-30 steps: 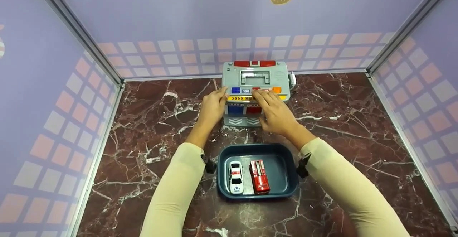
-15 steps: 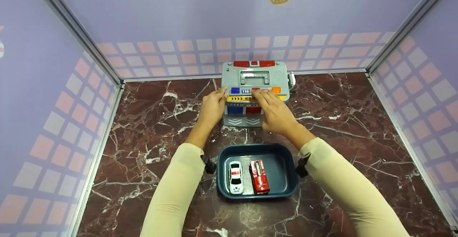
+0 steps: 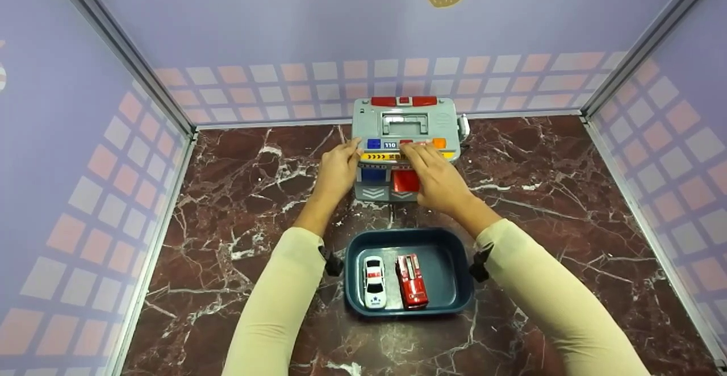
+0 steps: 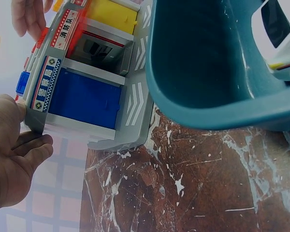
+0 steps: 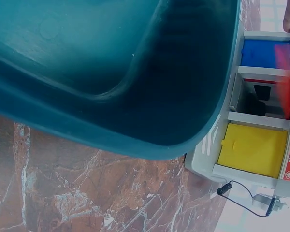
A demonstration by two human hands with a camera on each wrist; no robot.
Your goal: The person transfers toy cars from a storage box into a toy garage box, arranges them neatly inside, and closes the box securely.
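Change: the red door (image 3: 405,181) of the toy garage (image 3: 404,137) has swung outward since half a second ago; hands and garage have stayed put.
Head view, garage: grey plastic, standing at the back of the marble surface (image 3: 227,205) near the rear wall; red lights and a carry handle on top; blue, red and orange buttons; a plate reading "110"; a yellow arrow strip.
Head view, hands: left hand (image 3: 337,168) grips the garage's left side, fingers curled around its edge; right hand (image 3: 434,177) lies flat, straight fingers pressing the button row.
Head view, tray: teal tray (image 3: 448,285) in front holds a white police car (image 3: 374,281) and a red fire truck (image 3: 412,280).
Left wrist view: blue door (image 4: 87,99), checkered Chinese label, red label "消防队".
Right wrist view: yellow door (image 5: 251,150), middle bay open.
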